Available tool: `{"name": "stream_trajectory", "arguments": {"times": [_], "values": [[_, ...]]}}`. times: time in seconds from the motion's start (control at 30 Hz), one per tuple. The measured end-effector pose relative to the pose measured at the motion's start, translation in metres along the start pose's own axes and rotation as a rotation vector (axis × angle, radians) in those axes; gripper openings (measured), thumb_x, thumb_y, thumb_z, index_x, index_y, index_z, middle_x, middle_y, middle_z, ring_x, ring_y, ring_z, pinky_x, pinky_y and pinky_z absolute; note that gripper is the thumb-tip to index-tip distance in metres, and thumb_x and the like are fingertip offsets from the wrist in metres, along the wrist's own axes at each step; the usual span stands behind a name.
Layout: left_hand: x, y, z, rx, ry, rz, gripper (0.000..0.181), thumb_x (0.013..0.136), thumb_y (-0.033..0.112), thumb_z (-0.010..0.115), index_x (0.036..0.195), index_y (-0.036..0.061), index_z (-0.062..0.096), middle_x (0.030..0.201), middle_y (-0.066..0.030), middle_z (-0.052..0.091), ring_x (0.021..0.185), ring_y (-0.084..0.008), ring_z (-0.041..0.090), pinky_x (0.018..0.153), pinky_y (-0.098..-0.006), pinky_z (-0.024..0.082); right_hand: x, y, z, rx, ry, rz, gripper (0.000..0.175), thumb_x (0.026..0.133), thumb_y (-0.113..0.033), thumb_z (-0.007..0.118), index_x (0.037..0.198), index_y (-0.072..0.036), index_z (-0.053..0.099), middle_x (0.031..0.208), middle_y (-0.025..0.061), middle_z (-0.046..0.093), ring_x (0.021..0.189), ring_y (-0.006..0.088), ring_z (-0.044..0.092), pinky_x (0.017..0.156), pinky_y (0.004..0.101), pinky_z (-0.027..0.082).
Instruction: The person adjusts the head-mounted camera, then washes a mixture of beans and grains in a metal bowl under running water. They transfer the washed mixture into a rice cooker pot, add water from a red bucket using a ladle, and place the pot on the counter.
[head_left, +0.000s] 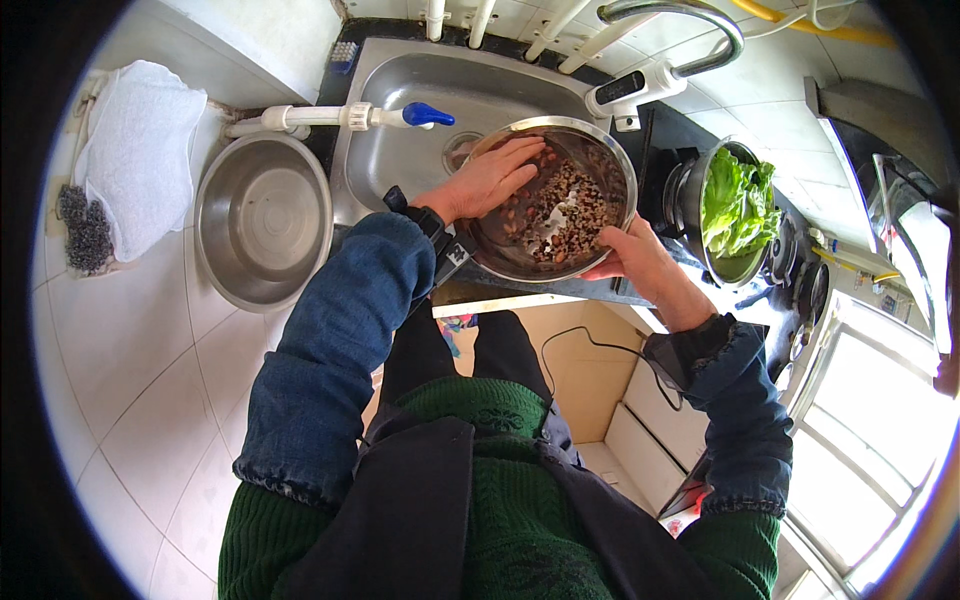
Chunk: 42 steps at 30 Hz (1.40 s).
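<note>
A stainless steel bowl (631, 196) is tilted at the front right of the steel sink (390, 82). Inside it lie mixed grains and beans (574, 214) with peanut-like pieces, in dark reddish water. My right hand (637, 259) grips the bowl's near right rim, thumb on the edge and fingers beneath. Over the bowl's left side reaches my left hand (491, 180), palm down with the thumb apart. Its fingertips are at the water or just above it; I cannot tell which. The sink drain (459, 152) is partly covered by the bowl and left hand.
An empty steel basin (266, 217) stands left of the sink, below a white pipe with a blue lever tap (427, 114). Over the right side arches a faucet (637, 88). Farther right, a pot holds green leafy vegetables (739, 202). A white cloth (142, 150) hangs at left.
</note>
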<state>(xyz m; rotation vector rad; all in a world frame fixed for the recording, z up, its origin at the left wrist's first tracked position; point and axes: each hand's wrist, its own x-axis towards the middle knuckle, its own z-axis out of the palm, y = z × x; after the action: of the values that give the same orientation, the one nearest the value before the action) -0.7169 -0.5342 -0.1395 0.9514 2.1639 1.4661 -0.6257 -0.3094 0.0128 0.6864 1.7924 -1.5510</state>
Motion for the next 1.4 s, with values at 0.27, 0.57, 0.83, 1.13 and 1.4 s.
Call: {"name": "stream_trajectory", "arguments": {"times": [0.27, 0.57, 0.83, 1.13, 1.4], "values": [[0.0, -0.005, -0.002, -0.002, -0.009, -0.008, 0.053, 0.108, 0.032, 0.036, 0.15, -0.0011, 0.041, 0.156, -0.0192, 0.039, 0.146, -0.0324, 0.035, 0.122, -0.0394, 0.025, 0.006, -0.005, -0.001, -0.024, -0.019, 0.021, 0.042, 0.095, -0.005, 0.047, 0.136, 0.002, 0.047, 0.11, 0.0192, 0.071, 0.082, 0.0277, 0.076, 0.069, 0.0327, 0.065], [0.001, -0.006, 0.003, -0.031, 0.016, -0.019, 0.054, 0.108, 0.033, 0.035, 0.15, -0.0002, 0.04, 0.156, -0.0195, 0.039, 0.146, -0.0331, 0.035, 0.122, -0.0407, 0.026, 0.005, -0.015, 0.001, -0.05, -0.001, 0.045, 0.043, 0.097, -0.006, 0.049, 0.139, 0.002, 0.042, 0.112, 0.0194, 0.071, 0.081, 0.0275, 0.076, 0.068, 0.0322, 0.065], [-0.002, -0.007, 0.004, -0.025, 0.008, -0.056, 0.054, 0.108, 0.034, 0.036, 0.151, 0.0017, 0.04, 0.156, -0.019, 0.04, 0.145, -0.0326, 0.036, 0.121, -0.0407, 0.026, 0.007, -0.018, 0.001, -0.019, 0.01, 0.051, 0.041, 0.093, -0.003, 0.049, 0.132, 0.007, 0.04, 0.107, 0.0244, 0.069, 0.079, 0.0319, 0.075, 0.066, 0.0355, 0.067], [-0.008, -0.011, 0.006, -0.032, 0.041, -0.022, 0.054, 0.108, 0.033, 0.036, 0.152, 0.0015, 0.039, 0.156, -0.0187, 0.039, 0.145, -0.0332, 0.037, 0.121, -0.0407, 0.027, 0.004, -0.031, 0.007, -0.108, -0.087, 0.001, 0.044, 0.095, -0.005, 0.048, 0.138, 0.003, 0.044, 0.11, 0.0194, 0.071, 0.082, 0.0273, 0.076, 0.069, 0.0325, 0.066], [-0.012, -0.016, 0.011, -0.037, 0.127, 0.026, 0.052, 0.107, 0.03, 0.04, 0.148, -0.0011, 0.042, 0.154, -0.0201, 0.041, 0.141, -0.0358, 0.041, 0.117, -0.0417, 0.033, 0.008, -0.038, 0.009, -0.134, -0.099, 0.034, 0.044, 0.093, -0.004, 0.048, 0.137, 0.002, 0.045, 0.109, 0.0193, 0.071, 0.082, 0.0282, 0.076, 0.07, 0.0338, 0.066]]}}
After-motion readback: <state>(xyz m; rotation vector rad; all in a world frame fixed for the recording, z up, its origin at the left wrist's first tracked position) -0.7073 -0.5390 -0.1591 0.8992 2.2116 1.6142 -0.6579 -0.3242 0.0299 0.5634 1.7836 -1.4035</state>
